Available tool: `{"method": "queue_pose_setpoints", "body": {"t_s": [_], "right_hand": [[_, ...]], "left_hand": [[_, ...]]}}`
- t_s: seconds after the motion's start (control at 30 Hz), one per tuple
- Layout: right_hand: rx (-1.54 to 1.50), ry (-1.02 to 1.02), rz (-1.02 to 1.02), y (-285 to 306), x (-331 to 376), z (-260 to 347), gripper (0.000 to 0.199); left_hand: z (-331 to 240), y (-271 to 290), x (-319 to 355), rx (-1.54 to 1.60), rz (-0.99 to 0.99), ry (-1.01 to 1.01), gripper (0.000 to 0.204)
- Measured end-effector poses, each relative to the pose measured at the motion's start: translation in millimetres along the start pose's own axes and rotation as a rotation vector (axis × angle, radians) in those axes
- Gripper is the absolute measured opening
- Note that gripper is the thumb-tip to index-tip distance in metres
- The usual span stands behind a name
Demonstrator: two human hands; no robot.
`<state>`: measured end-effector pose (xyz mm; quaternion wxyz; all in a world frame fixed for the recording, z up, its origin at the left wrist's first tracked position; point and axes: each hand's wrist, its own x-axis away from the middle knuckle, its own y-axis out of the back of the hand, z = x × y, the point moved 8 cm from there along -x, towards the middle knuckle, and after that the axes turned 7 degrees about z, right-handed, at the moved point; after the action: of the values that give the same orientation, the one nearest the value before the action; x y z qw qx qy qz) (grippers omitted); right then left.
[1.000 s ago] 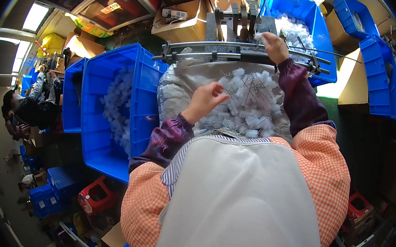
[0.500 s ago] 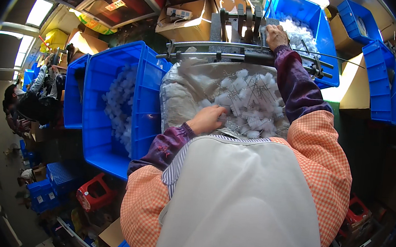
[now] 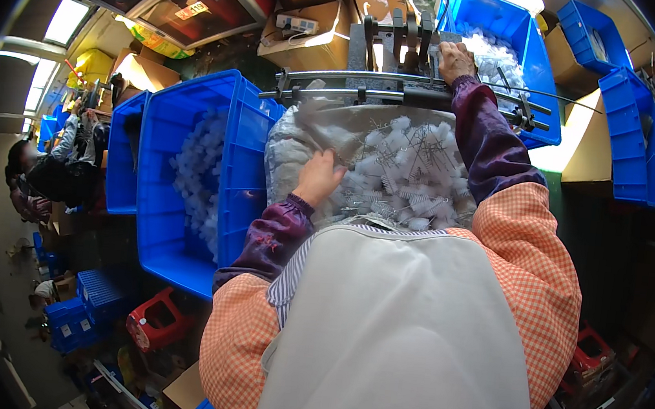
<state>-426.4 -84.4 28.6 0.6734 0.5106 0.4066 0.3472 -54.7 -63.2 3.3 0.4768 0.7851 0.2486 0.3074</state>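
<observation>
Left hand [image 3: 319, 178]: fingers curled down into the heap of small white plastic parts [image 3: 405, 176], at the heap's left side; whether a part is pinched between them cannot be told
Right hand [image 3: 455, 61]: reached to the far side of the heap, fingers bent and resting on the dark metal fixture [image 3: 397, 42]; the grip itself is hidden behind the knuckles
Small white plastic parts: loose pile with thin metal pins mixed in, lying in the pale sack-lined tray [image 3: 285, 149] straight ahead of the person's chest
Metal rail [image 3: 402, 85]: runs across the far edge of the heap, between the heap and the fixture
Sleeves: purple cuffs on both forearms, orange checked cloth above, white apron [image 3: 401, 346] nearest the camera
Large blue crate [image 3: 187, 183]: just left of the heap, holding more white parts
Second blue crate [image 3: 509, 41]: beyond the heap, to the right of the fixture, also with white parts
Cardboard boxes [image 3: 313, 30]: beyond the heap, left of the fixture
Another person [image 3: 47, 170]: well left of the heap, past the large blue crate
</observation>
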Motion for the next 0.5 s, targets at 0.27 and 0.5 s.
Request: {"method": "queue_pose_setpoints", "body": {"t_s": [0.27, 0.5], "right_hand": [[-0.015, -0.003, 0.068, -7, -6, -1, 0.019], [0.049, -0.143, 0.096, -4, -4, -11, 0.026]], "left_hand": [[3, -28, -11, 0.083, 0.146, -0.019, 0.039], [1, -34, -11, 0.064, 0.235, -0.017, 0.034]]}}
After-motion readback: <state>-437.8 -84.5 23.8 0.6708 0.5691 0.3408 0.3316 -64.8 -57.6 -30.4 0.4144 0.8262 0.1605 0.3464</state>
